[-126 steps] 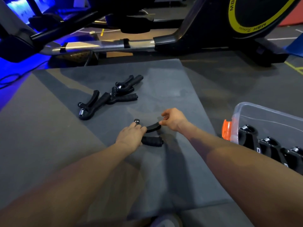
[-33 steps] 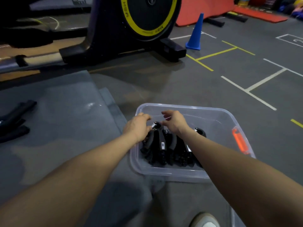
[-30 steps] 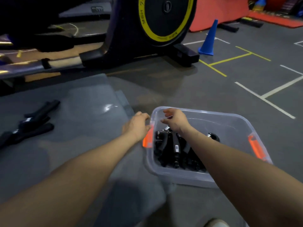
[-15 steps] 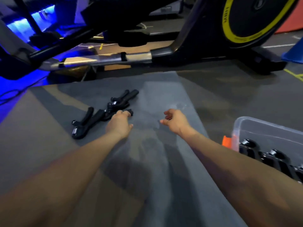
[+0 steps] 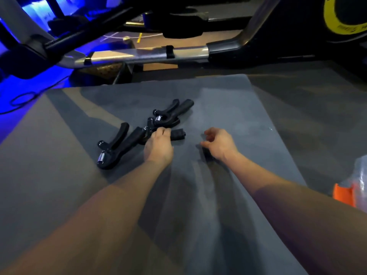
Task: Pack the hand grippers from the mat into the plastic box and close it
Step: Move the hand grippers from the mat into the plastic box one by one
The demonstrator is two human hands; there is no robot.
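So, three black hand grippers point(image 5: 139, 133) lying bunched on the grey mat point(image 5: 228, 108). Left hand point(image 5: 157, 145) down on the middle gripper point(image 5: 176, 134), fingers curled over its handle. Right hand point(image 5: 218, 143) hovering beside, loosely curled, holding nothing. Plastic box point(image 5: 357, 175) barely poking in at right, orange latch point(image 5: 344, 197) showing.

**Gym gear behind the work area**

Beyond the far edge I see a black exercise machine point(image 5: 278, 42) with a silver rail point(image 5: 147, 55), its yellow-ringed flywheel point(image 5: 337, 20) top right, and blue light point(image 5: 35, 76) pooling on the floor left.
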